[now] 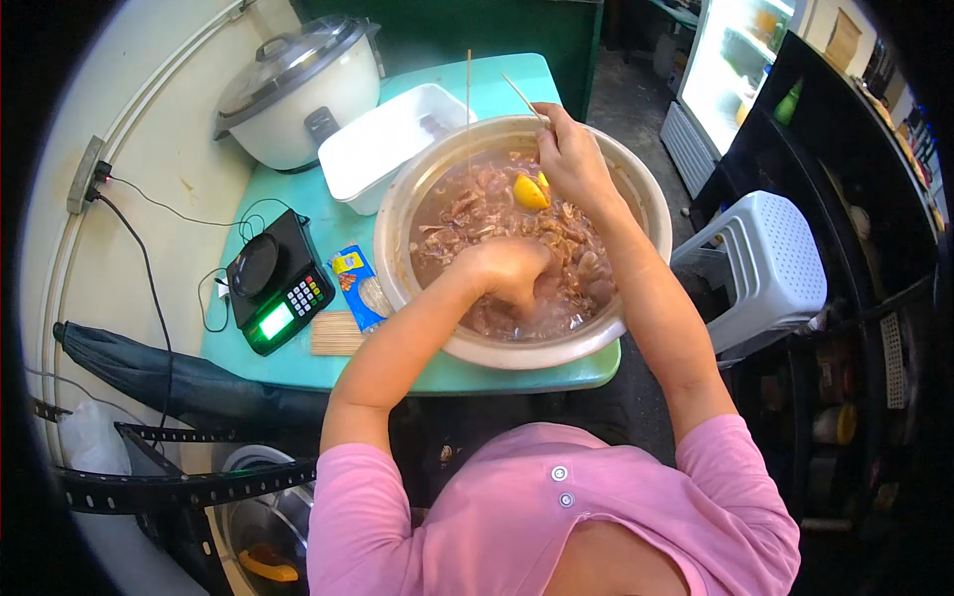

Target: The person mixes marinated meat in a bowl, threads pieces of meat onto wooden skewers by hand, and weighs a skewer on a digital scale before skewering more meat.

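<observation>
A large round basin (651, 214) holds raw, marinated meat pieces (477, 209) in cloudy liquid. My left hand (509, 270) reaches down into the meat. Its fingers are bent and their tips are sunk out of sight, so I cannot tell whether they grip anything. Over the far right rim, my right hand (574, 159) pinches a thin wooden skewer (519, 94) that tilts up and left. A yellow, lemon-like piece (531, 192) lies on the meat beneath that hand. Another skewer (469, 94) stands nearly upright at the basin's far left side.
The turquoise table (507, 79) also carries a white tray (373, 144), a rice cooker (298, 94), a digital scale (283, 288), a blue packet (356, 283) and a bundle of skewers (338, 334). A white stool (765, 263) stands right. A folded umbrella (179, 372) lies along the left.
</observation>
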Demonstrator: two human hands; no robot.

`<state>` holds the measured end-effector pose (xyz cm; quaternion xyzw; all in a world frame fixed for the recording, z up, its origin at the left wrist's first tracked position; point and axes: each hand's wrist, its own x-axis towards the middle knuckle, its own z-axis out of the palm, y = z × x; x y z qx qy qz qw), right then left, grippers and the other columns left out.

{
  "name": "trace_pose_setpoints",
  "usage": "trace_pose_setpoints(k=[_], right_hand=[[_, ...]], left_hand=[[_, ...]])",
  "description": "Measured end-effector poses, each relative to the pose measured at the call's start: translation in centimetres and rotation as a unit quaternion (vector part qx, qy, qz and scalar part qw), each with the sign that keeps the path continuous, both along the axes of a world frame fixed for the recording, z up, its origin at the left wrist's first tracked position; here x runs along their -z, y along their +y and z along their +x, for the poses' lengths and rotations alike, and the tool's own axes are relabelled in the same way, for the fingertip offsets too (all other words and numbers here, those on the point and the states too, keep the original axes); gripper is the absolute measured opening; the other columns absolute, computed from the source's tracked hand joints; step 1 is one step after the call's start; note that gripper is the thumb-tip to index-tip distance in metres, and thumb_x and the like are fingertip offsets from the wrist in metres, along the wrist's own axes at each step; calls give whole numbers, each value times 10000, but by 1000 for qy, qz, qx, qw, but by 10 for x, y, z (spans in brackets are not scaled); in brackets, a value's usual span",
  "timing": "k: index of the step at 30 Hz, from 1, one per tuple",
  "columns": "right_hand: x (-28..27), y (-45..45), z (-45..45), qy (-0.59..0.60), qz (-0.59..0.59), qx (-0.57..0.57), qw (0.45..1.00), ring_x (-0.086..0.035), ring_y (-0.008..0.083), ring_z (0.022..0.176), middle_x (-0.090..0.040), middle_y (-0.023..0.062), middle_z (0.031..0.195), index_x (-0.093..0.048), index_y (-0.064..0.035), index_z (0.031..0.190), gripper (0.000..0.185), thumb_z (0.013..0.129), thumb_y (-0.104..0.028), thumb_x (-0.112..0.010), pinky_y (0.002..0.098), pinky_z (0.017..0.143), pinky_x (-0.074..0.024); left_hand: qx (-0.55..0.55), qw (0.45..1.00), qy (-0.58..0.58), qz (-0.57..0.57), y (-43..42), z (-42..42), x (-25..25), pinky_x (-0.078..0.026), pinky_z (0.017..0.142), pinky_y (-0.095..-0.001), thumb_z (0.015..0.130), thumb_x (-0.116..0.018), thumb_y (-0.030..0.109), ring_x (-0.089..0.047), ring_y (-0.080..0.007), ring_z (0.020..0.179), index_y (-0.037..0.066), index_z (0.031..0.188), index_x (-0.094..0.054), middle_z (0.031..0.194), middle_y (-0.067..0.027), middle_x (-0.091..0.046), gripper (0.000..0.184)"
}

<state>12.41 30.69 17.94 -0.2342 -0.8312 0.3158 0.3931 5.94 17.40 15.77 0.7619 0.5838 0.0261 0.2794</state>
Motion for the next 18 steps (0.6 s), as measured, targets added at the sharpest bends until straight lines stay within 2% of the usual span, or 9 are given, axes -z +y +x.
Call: trace_pose_setpoints(k=[4, 6, 9, 11, 12, 13, 15, 17, 18], right_hand=[[-2, 0, 2, 5, -1, -4, 1000, -581, 428, 882, -614, 277, 881, -530, -39, 1128, 308, 851, -140, -440, 490, 801, -435], [0, 1, 1, 15, 21, 10, 1000, -621, 279, 708, -608, 188, 718, -533, 3, 1129, 290, 861, -90, -471, 382, 682, -463], [2, 3, 0, 29, 24, 10, 999, -619, 283, 701, -608, 184, 712, -535, 5, 1127, 294, 858, -98, -475, 379, 681, -464], [5, 2, -1, 34, 35, 13, 999, -619, 273, 691, -606, 180, 703, -536, 8, 1125, 294, 857, -98, -476, 374, 672, -464], [5, 3, -2, 40, 49, 20, 998, -619, 263, 681, -604, 176, 694, -537, 11, 1123, 295, 856, -98, -477, 369, 662, -465], [6, 4, -1, 41, 52, 21, 998, -619, 263, 681, -604, 176, 694, -537, 11, 1123, 295, 856, -98, -477, 369, 662, -465], [8, 5, -1, 30, 17, 10, 999, -618, 240, 665, -603, 169, 692, -540, 16, 1116, 287, 859, -93, -476, 358, 641, -465], [8, 6, -1, 40, 20, 9, 999, -616, 224, 654, -602, 163, 694, -542, 21, 1112, 283, 860, -90, -475, 350, 628, -465], [7, 6, -1, 35, 14, 9, 999, -620, 229, 667, -607, 169, 709, -543, 20, 1111, 283, 861, -92, -474, 353, 639, -467]], left_hand=[[26, 996, -81, -2, 5, -5, 6, -467, 631, -372, 618, -708, 202, -610, -254, 670, 34, 738, -644, 704, -117, -640, 217], [-2, 997, -75, 18, 8, -18, 4, -465, 633, -365, 628, -702, 191, -609, -240, 669, 33, 739, -645, 700, -109, -641, 201], [-38, 995, -96, 2, 8, -29, 0, -467, 650, -348, 629, -710, 175, -610, -215, 699, 29, 756, -651, 716, -99, -648, 202], [0, 991, -133, -24, 2, -20, 4, -475, 662, -353, 625, -714, 152, -619, -234, 727, 31, 756, -655, 747, -110, -653, 188], [-9, 998, -48, -33, -1, -11, 2, -481, 670, -359, 624, -710, 138, -627, -246, 760, 34, 768, -655, 769, -120, -654, 186], [-7, 998, -47, -29, -1, -2, 0, -481, 670, -359, 624, -710, 138, -627, -246, 760, 34, 768, -655, 769, -120, -654, 186], [-18, 996, 89, -20, 1, 11, -6, -479, 672, -364, 627, -708, 142, -633, -254, 780, 37, 784, -653, 768, -121, -654, 196], [-35, 997, 65, 8, 8, -8, 11, -478, 663, -353, 632, -694, 122, -626, -246, 751, 42, 792, -652, 760, -121, -651, 184], [-18, 1000, 3, -16, 8, -12, 8, -477, 656, -345, 629, -685, 105, -618, -227, 738, 32, 772, -641, 756, -112, -648, 167]])
